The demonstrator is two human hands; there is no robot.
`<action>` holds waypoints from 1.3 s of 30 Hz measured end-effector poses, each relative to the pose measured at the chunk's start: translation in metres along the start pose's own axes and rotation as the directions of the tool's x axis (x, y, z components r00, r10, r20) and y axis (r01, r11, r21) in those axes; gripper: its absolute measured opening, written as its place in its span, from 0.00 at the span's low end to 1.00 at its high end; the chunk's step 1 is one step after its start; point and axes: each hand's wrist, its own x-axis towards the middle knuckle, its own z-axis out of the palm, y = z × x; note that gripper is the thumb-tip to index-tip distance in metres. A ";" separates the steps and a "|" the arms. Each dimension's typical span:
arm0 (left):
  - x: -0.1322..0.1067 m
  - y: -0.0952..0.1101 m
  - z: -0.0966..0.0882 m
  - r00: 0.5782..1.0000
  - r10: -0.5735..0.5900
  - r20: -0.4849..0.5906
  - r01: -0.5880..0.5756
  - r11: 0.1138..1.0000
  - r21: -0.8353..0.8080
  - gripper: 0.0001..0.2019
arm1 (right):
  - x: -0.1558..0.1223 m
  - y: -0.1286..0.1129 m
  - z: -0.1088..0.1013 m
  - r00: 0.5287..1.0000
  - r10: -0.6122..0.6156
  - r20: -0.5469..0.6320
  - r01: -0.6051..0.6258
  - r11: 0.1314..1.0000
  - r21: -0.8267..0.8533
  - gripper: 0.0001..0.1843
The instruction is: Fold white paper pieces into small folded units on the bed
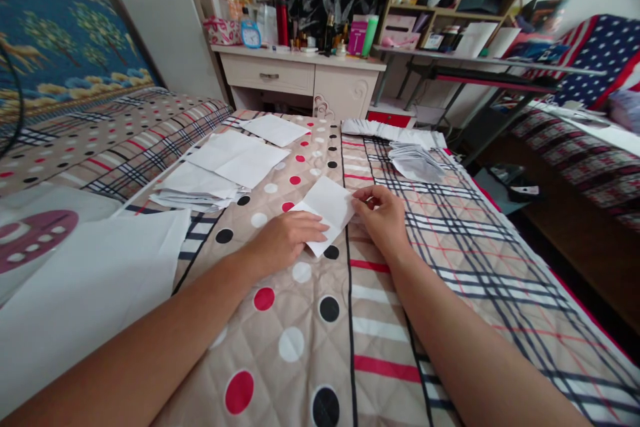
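Note:
A small white sheet of paper (327,201) with a crease across it lies on the patterned bedspread in front of me. My left hand (287,240) rests on its lower left part, fingers stretched out over the paper. At the sheet's right edge, my right hand (381,213) pinches the paper between thumb and fingertips. To the left is a stack of larger white sheets (240,157), loosely piled. Beyond my right hand sit a small pile of folded papers (416,161) and a row of folded white papers (393,131).
A large white sheet (100,287) lies at the near left, beside a clear plastic package (45,227). The quilted bedspread (295,373) covers the surface under my arms. A white dresser (300,77) with bottles stands beyond the far edge, and a desk with shelves (450,13) is at the right.

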 end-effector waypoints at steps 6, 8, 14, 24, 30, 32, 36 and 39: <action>0.004 0.001 -0.006 0.995 0.046 -0.094 -0.045 0.999 0.013 0.20 | -0.004 -0.005 0.001 0.996 -0.072 0.057 0.077 0.994 -0.080 0.06; 0.005 -0.001 -0.007 0.993 0.010 -0.119 -0.004 0.999 0.051 0.20 | -0.002 0.000 0.001 0.999 -0.019 0.046 0.022 0.997 -0.069 0.10; 0.001 -0.010 -0.006 0.968 -0.132 -0.212 0.107 0.986 -0.124 0.17 | 0.002 0.010 0.005 0.990 0.029 0.139 -0.063 0.967 0.247 0.17; -0.003 -0.017 -0.010 0.949 -0.265 -0.171 0.189 0.913 -0.361 0.15 | 0.001 -0.012 -0.009 0.827 -0.513 0.229 0.511 0.857 0.071 0.37; -0.002 -0.015 -0.019 0.977 -0.199 -0.080 0.199 0.980 0.003 0.20 | 0.004 -0.010 -0.010 0.700 -0.602 0.385 0.668 0.743 -0.052 0.24; -0.001 -0.013 -0.022 0.973 -0.214 -0.088 0.225 0.963 0.146 0.20 | 0.004 -0.010 -0.010 0.682 -0.585 0.440 0.672 0.738 -0.060 0.22; 0.002 -0.002 -0.022 0.966 -0.211 -0.152 0.246 0.931 0.270 0.16 | 0.000 -0.014 -0.007 0.665 -0.534 0.522 0.665 0.742 -0.089 0.14; 0.005 0.012 -0.017 0.949 -0.280 -0.142 0.306 0.926 0.219 0.12 | -0.005 -0.019 -0.006 0.662 -0.492 0.565 0.618 0.785 -0.041 0.11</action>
